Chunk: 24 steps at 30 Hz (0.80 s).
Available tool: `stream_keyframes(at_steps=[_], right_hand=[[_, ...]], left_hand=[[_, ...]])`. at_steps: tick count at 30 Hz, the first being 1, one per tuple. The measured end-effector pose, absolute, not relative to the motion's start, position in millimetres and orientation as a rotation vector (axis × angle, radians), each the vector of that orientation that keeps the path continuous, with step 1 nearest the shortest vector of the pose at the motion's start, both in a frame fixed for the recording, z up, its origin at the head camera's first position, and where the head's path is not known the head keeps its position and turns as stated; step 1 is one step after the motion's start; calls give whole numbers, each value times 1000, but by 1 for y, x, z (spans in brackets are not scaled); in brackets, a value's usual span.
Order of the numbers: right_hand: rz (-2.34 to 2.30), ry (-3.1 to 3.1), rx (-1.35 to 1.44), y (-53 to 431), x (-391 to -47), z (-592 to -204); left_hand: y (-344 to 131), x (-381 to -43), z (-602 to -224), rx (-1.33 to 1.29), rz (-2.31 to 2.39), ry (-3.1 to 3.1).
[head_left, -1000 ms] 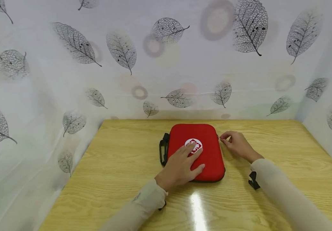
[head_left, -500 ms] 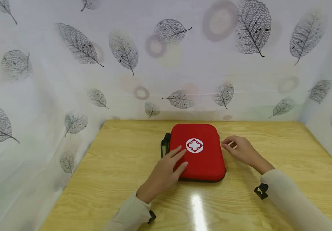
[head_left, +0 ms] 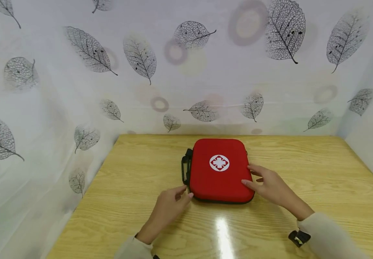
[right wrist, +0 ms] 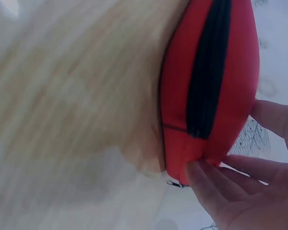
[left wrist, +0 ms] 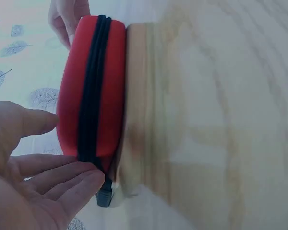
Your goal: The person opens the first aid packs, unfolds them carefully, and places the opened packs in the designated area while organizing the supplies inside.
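A red zipped first-aid case [head_left: 220,183] with a white cross badge [head_left: 219,163] lies on the wooden table. My left hand [head_left: 168,205] is at its near left corner. In the left wrist view the thumb [left wrist: 41,121] is right at the lid's edge, and outstretched fingers [left wrist: 84,191] reach along the side, overlapping the corner. On the right edge, my right hand [head_left: 270,187] has its thumb over the lid and its other fingers, fairly straight, against the side. A dark zipper band [right wrist: 209,72] runs round the case, with a small zipper pull [right wrist: 174,184] near the right fingers.
A black carry handle [head_left: 185,167] sticks out from the case's left side. Leaf-printed cloth [head_left: 189,72] walls in the wooden table [head_left: 141,158] at the back and sides. A bright glare streak [head_left: 224,237] shows near the front.
My left hand has lifted off the lid and moved left and nearer to the corner. My right hand has left the zipper area and come down along the right edge, touching the case.
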State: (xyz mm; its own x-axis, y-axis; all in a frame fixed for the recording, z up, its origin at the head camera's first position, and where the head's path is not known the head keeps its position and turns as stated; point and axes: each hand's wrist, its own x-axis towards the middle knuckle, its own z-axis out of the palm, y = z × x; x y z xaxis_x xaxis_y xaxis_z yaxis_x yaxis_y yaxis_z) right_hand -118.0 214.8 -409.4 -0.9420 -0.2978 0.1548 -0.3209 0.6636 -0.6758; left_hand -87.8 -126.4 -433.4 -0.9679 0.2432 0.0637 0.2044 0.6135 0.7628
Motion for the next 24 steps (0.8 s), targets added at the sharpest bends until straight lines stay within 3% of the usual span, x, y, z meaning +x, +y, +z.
stream_keyframes(at_steps=[8,24], right_hand=[[1140,-2759,544,211,-112,-420],[1056,-2704,554,207,-102,-422]], left_hand=[[-117,-86,-439,522,1165,2843],[-110,-77,-434,551,1082,2976]])
